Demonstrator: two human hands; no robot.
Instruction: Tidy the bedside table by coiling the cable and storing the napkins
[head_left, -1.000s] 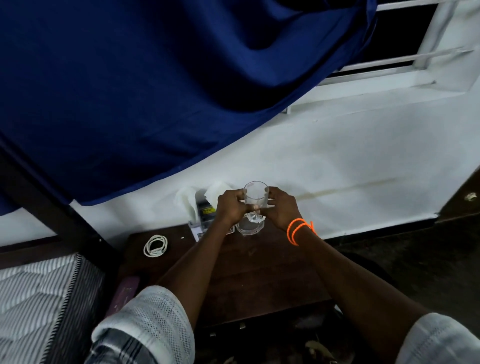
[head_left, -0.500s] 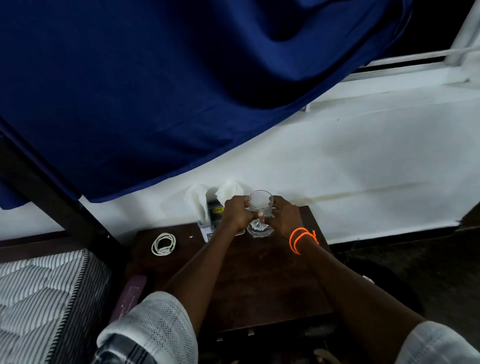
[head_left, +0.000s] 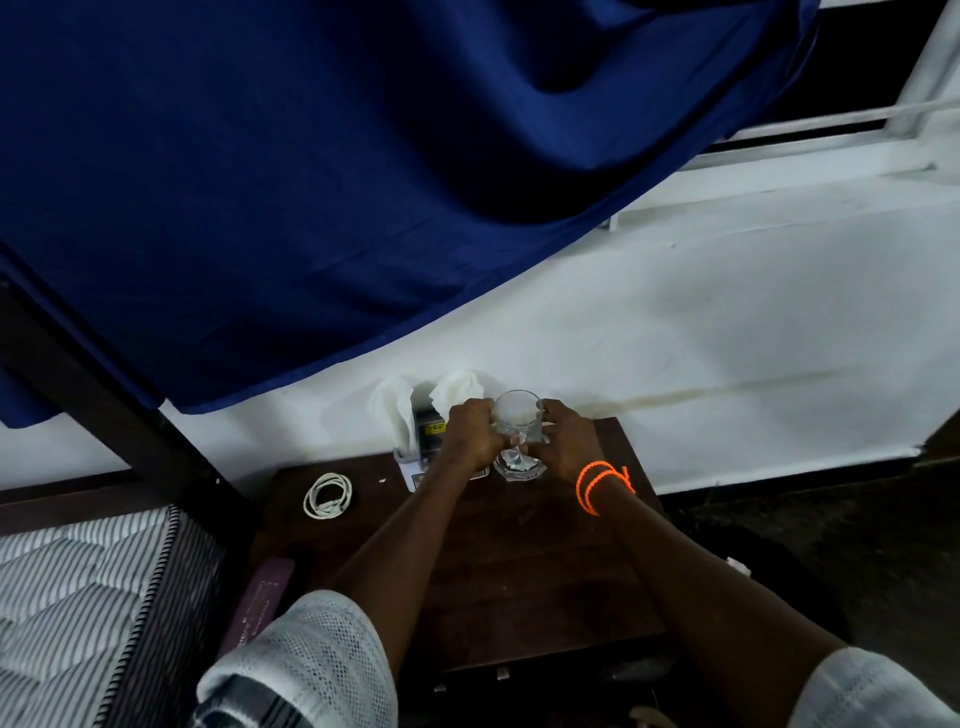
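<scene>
White cable (head_left: 328, 495) coiled in flat loop, lying on dark wooden bedside table (head_left: 519, 561) near its far left corner, apart from other items. Two white napkins (head_left: 397, 413) standing upright, crumpled at tops, in clear holder (head_left: 408, 457) at table's back edge against wall, just left of drinking glass (head_left: 517, 434)

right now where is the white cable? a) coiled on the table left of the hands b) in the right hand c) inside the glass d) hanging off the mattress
a: the white cable lies coiled on the dark wooden bedside table, left of the left hand and right hand, which both hold the clear glass.
</scene>
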